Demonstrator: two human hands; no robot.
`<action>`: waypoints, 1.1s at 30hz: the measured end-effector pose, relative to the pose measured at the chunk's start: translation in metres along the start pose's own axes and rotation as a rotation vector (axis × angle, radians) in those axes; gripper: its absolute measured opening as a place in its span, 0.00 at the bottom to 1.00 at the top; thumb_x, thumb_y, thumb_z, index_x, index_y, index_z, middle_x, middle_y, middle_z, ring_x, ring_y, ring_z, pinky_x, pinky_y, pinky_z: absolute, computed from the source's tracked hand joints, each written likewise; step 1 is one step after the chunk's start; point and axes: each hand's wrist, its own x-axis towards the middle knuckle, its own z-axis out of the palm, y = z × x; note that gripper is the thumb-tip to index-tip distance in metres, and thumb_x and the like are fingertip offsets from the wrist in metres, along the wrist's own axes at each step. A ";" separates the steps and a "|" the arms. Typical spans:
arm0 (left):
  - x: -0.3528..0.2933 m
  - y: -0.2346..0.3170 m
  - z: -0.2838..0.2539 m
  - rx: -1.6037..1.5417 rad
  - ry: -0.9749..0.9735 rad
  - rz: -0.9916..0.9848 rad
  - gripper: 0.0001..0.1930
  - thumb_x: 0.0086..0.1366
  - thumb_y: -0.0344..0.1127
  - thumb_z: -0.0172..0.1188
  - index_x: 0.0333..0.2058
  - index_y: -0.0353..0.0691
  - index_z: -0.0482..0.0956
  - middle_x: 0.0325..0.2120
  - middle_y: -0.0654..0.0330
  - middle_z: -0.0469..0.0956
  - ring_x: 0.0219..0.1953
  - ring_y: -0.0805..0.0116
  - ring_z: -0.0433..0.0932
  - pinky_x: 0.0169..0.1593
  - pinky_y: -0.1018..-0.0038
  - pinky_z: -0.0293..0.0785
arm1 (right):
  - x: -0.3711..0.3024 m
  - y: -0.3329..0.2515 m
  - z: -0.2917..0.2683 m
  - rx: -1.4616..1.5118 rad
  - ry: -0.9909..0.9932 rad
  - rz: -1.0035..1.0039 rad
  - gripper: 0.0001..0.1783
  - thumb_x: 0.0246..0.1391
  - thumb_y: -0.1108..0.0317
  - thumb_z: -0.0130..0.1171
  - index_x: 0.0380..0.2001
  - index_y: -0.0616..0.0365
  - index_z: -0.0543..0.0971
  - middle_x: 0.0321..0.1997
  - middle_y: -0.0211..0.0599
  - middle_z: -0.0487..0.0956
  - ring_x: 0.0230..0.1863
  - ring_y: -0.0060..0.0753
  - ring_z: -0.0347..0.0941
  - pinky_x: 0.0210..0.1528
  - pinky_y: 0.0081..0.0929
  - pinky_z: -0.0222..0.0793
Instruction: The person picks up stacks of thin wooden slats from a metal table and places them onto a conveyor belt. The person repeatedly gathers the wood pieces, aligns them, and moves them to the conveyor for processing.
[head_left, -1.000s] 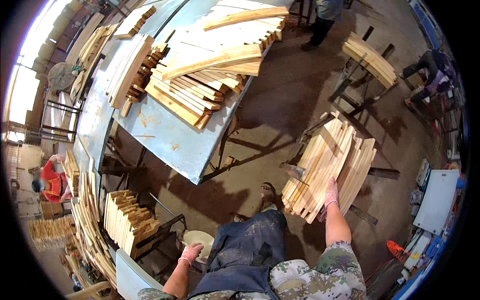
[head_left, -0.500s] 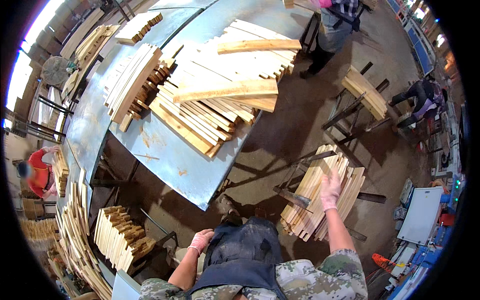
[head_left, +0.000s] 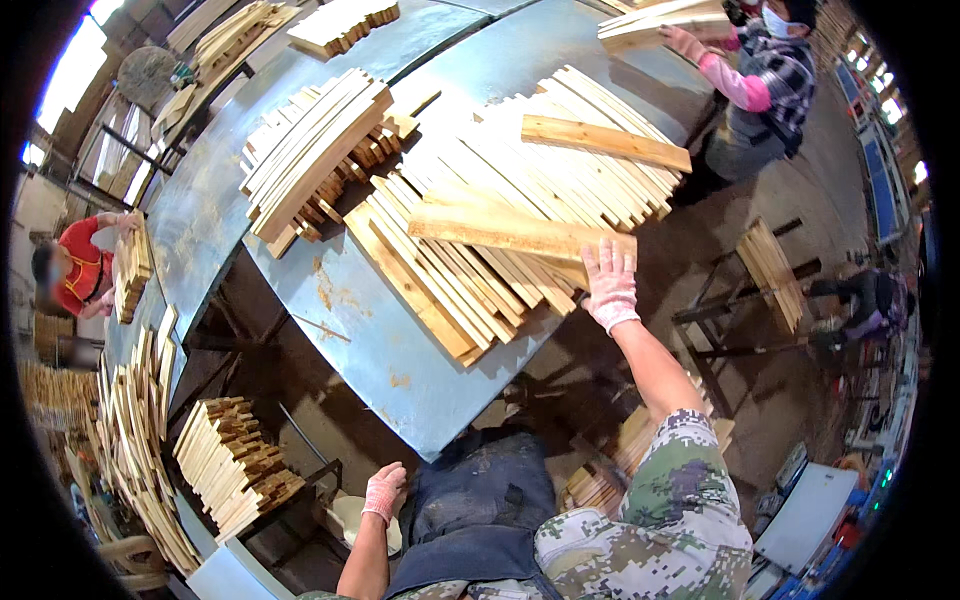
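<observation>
One right hand (head_left: 608, 285) outstretched, fingers (head_left: 600, 258) spread on wooden plank (head_left: 520, 233).

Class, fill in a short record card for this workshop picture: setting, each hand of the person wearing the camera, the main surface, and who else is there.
Setting: woodworking shop, seen from above
Right hand: gloved, fingers spread on the end of a loose wooden board lying across the slat pile
Left hand: gloved, low beside the apron, holding nothing
Surface: blue-grey metal table
Others: person in plaid at the table's far end; person in red at left
</observation>
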 end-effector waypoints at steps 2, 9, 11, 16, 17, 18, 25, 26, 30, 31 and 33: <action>-0.003 -0.001 0.019 -0.132 0.013 -0.025 0.21 0.68 0.37 0.66 0.58 0.37 0.83 0.37 0.61 0.83 0.36 0.70 0.79 0.41 0.70 0.77 | 0.013 0.015 0.010 0.008 0.006 -0.058 0.63 0.48 0.51 0.76 0.82 0.42 0.50 0.85 0.56 0.45 0.85 0.60 0.41 0.83 0.59 0.35; -0.006 0.012 0.094 -0.091 -0.072 -0.088 0.22 0.67 0.37 0.69 0.57 0.33 0.83 0.39 0.60 0.85 0.39 0.69 0.80 0.45 0.70 0.78 | 0.077 0.067 -0.053 0.243 -0.128 -0.178 0.49 0.49 0.67 0.66 0.76 0.49 0.62 0.71 0.54 0.69 0.72 0.58 0.65 0.74 0.48 0.60; -0.004 0.032 0.110 -0.064 -0.100 -0.061 0.22 0.67 0.37 0.69 0.57 0.34 0.82 0.39 0.60 0.85 0.38 0.70 0.80 0.45 0.71 0.78 | 0.109 0.085 -0.054 0.240 -0.141 -0.105 0.51 0.46 0.67 0.68 0.76 0.53 0.62 0.63 0.51 0.76 0.66 0.56 0.71 0.68 0.46 0.68; 0.000 0.061 0.120 -0.126 -0.059 -0.034 0.25 0.68 0.34 0.68 0.61 0.29 0.78 0.39 0.59 0.84 0.35 0.70 0.79 0.39 0.72 0.76 | 0.156 0.056 -0.065 0.277 -0.172 -0.080 0.46 0.47 0.62 0.68 0.72 0.51 0.68 0.64 0.50 0.79 0.67 0.50 0.74 0.68 0.44 0.70; -0.001 0.062 0.122 -0.127 -0.045 -0.039 0.26 0.69 0.34 0.68 0.62 0.29 0.77 0.39 0.58 0.84 0.35 0.70 0.79 0.39 0.72 0.76 | 0.163 0.041 -0.064 0.298 -0.108 -0.111 0.43 0.48 0.63 0.68 0.71 0.50 0.69 0.63 0.49 0.79 0.67 0.49 0.74 0.68 0.45 0.71; -0.003 0.061 0.122 -0.124 -0.031 -0.046 0.27 0.69 0.34 0.68 0.63 0.28 0.76 0.40 0.58 0.84 0.35 0.70 0.79 0.39 0.72 0.76 | 0.168 0.023 -0.064 0.294 -0.069 -0.096 0.42 0.49 0.63 0.68 0.69 0.51 0.70 0.63 0.48 0.80 0.66 0.49 0.75 0.68 0.46 0.71; 0.003 0.042 0.091 -0.034 -0.029 -0.027 0.24 0.71 0.37 0.67 0.62 0.32 0.79 0.46 0.57 0.86 0.43 0.68 0.82 0.49 0.71 0.78 | 0.183 -0.027 -0.074 0.298 -0.115 0.009 0.25 0.53 0.65 0.66 0.56 0.51 0.79 0.57 0.47 0.84 0.59 0.50 0.81 0.63 0.47 0.75; 0.006 0.040 0.086 -0.028 -0.039 -0.020 0.24 0.70 0.36 0.67 0.62 0.32 0.79 0.45 0.58 0.85 0.41 0.69 0.81 0.47 0.72 0.78 | 0.172 -0.029 -0.082 0.308 -0.138 0.038 0.25 0.53 0.65 0.66 0.56 0.51 0.79 0.56 0.47 0.84 0.59 0.50 0.82 0.61 0.47 0.76; 0.004 0.042 0.081 0.017 -0.134 0.014 0.24 0.70 0.35 0.67 0.61 0.31 0.79 0.37 0.61 0.84 0.33 0.73 0.77 0.37 0.76 0.74 | 0.093 -0.021 -0.115 0.474 -0.247 0.152 0.29 0.49 0.61 0.70 0.54 0.56 0.79 0.54 0.51 0.85 0.57 0.55 0.82 0.59 0.46 0.78; 0.002 0.049 0.082 0.038 -0.170 0.026 0.24 0.70 0.35 0.67 0.61 0.31 0.79 0.35 0.62 0.83 0.31 0.74 0.76 0.35 0.76 0.72 | 0.071 -0.015 -0.118 0.520 -0.268 0.180 0.30 0.48 0.59 0.71 0.54 0.57 0.79 0.54 0.52 0.84 0.57 0.55 0.82 0.59 0.46 0.78; 0.006 0.056 0.082 0.043 -0.219 0.005 0.23 0.70 0.34 0.65 0.60 0.29 0.80 0.30 0.66 0.79 0.27 0.76 0.73 0.32 0.77 0.69 | 0.016 0.005 -0.106 0.633 -0.253 0.299 0.37 0.42 0.53 0.77 0.56 0.55 0.79 0.54 0.54 0.84 0.57 0.54 0.81 0.60 0.44 0.77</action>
